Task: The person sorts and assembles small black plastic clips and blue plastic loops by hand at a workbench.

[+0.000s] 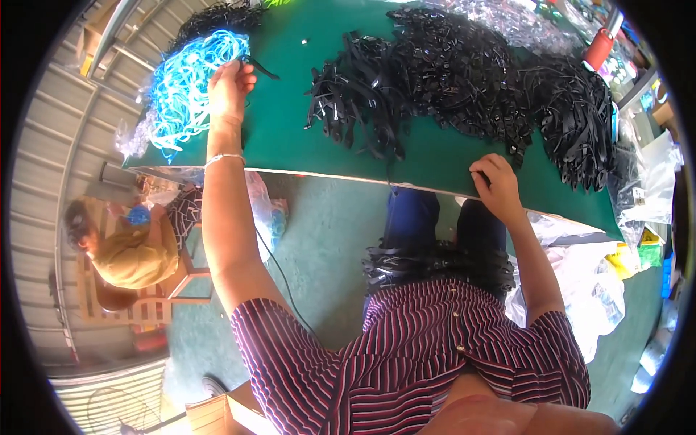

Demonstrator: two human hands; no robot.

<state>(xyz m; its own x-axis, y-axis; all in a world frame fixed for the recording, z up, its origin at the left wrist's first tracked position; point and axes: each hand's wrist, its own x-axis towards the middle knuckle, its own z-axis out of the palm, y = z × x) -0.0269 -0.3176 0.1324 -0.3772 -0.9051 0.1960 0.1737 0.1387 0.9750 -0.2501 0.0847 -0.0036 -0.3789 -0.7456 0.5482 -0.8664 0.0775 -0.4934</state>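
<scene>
The left hand (229,88) is pinching a thin, black strap (265,69) by tangled, glossy blue cords (181,94). The right hand (500,190) is curling over the smooth green tabletop (283,138), contents unclear.

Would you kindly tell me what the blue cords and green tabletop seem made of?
Blue cords: perhaps synthetic, slightly shiny, given bright highlights on their tangled loops. Green tabletop: probably covered board, smooth and dull, by its even colour and pale edge.

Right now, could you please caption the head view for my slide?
Left hand holding a slim black strip beside tangled light-blue cords, right hand at the edge of the green tabletop.
</scene>
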